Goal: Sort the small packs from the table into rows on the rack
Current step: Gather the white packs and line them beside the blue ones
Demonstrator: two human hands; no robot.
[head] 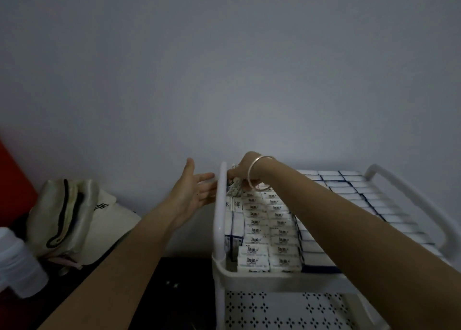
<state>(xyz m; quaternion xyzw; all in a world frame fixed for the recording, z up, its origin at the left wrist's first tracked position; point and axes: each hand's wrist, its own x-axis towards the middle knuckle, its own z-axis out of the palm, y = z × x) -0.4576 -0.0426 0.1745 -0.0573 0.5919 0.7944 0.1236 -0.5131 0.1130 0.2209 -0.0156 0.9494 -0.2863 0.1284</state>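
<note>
Your left hand (192, 192) was open and empty, palm against the outside of the rack (220, 212) post, likely to steady it. Just right of it, your right hand (243, 172) pinched a small pack (234, 188), seating it at the far end of the rows (269, 232).

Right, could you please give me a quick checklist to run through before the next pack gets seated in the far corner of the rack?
1. Right hand has a firm grip on the pack: ok, fingers closed on it at the far left corner.
2. Left hand free to steady: ok, open, palm toward the rack's left post.
3. Neighbouring rows tidy: ok, packs lie in straight lines.
4. Room for the pack in that corner: cannot tell, the hand covers it.
5. Lower shelf usable: ok, nothing visible on it.
</note>
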